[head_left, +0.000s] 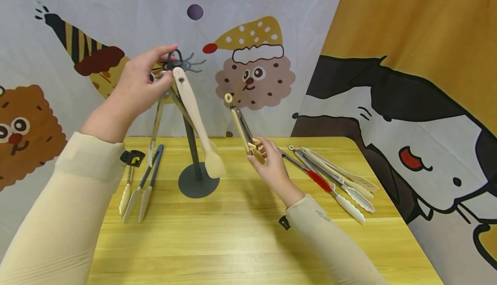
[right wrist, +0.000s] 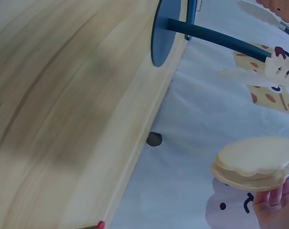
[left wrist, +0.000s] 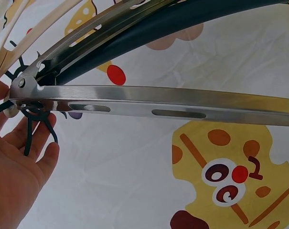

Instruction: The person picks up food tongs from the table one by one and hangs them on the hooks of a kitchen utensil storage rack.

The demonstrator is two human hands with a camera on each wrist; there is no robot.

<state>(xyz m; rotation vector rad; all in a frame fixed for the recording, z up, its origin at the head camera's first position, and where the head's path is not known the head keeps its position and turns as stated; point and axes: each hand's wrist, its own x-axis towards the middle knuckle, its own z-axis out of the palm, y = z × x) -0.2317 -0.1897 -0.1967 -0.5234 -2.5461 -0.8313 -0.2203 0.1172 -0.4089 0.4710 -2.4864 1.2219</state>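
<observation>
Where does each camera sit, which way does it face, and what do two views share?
Head: on the head, facing forward and down at the table and stand; left hand, right hand, sleeves show.
Left wrist: on that wrist, facing metal tongs and backdrop; left hand at left edge.
Right wrist: on that wrist, facing table and backdrop, tilted; right hand at right edge.
Head and right wrist both show the stand's base.

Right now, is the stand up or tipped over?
Up. The stand's round base sits flat on the table, and its pole rises from the middle.
</observation>
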